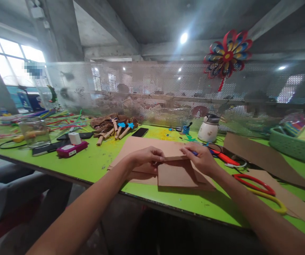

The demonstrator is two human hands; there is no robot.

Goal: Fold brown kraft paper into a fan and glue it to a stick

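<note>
A strip of brown kraft card (177,156) is held between my two hands above a stack of brown card sheets (131,148) at the table's front edge. My left hand (149,158) pinches the strip's left end, fingers curled. Closed on its right end is my right hand (199,156); something blue, perhaps a pen, shows beside its fingers. Just below the strip, a smaller brown card piece (176,175) lies over the sheets and reaches the edge. Scissors with one red and one yellow handle (271,203) lie right of my right forearm.
The green table (88,166) also bears a glass jar (34,132), a purple power block (72,148), a black phone (140,132), a cream kettle-like pot (208,129), a red tool (228,158) with cord, and a green basket (295,143). A perforated screen (147,88) stands behind. A seated person's leg (22,186) is at left.
</note>
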